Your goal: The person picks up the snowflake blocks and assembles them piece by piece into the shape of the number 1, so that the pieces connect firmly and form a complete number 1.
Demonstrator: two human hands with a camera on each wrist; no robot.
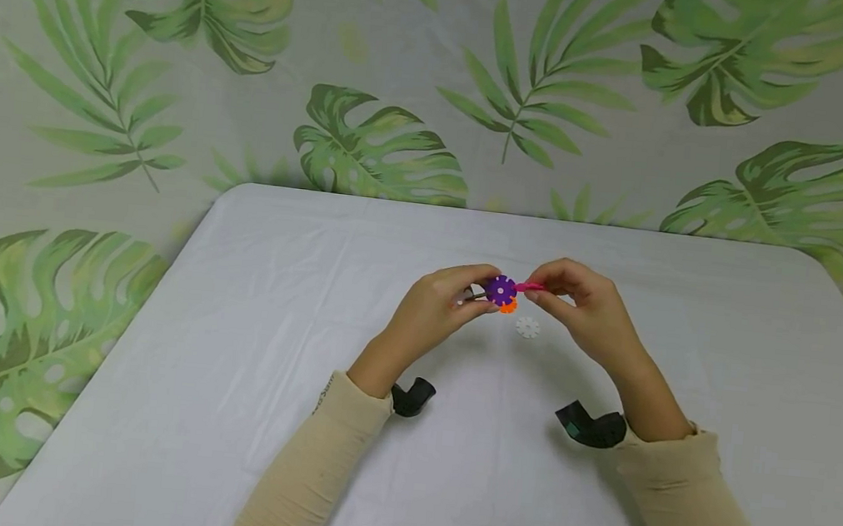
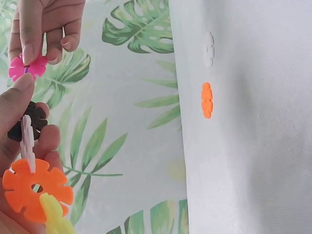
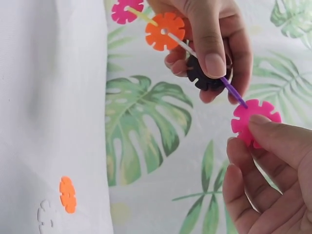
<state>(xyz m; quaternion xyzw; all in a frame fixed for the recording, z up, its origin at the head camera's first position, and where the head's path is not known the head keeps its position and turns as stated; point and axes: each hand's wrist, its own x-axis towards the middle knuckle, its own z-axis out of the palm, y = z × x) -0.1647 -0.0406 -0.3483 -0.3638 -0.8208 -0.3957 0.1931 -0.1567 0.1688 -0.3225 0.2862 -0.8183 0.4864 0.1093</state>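
Note:
My left hand point(image 1: 429, 305) grips a chain of slotted plastic discs, with the thumb over the black disc point(image 3: 207, 83) and the purple disc point(image 1: 500, 290). Down the chain run a white disc point(image 2: 28, 141), an orange disc point(image 2: 36, 190), a yellow disc point(image 2: 56, 214) and a pink end disc point(image 3: 127, 10). Between thumb and fingers, my right hand point(image 1: 586, 307) pinches another pink disc point(image 3: 256, 122). Its edge meets the purple disc, which stands edge-on to it in the right wrist view. Both hands are raised over the table.
On the white-covered table point(image 1: 238, 297) lie a loose orange disc point(image 2: 207, 100) and a loose white disc point(image 1: 528, 327), close together below the hands. A leaf-patterned backdrop point(image 1: 409, 61) rises behind the far edge. Dark wrist devices point(image 1: 591, 426) hang under the forearms.

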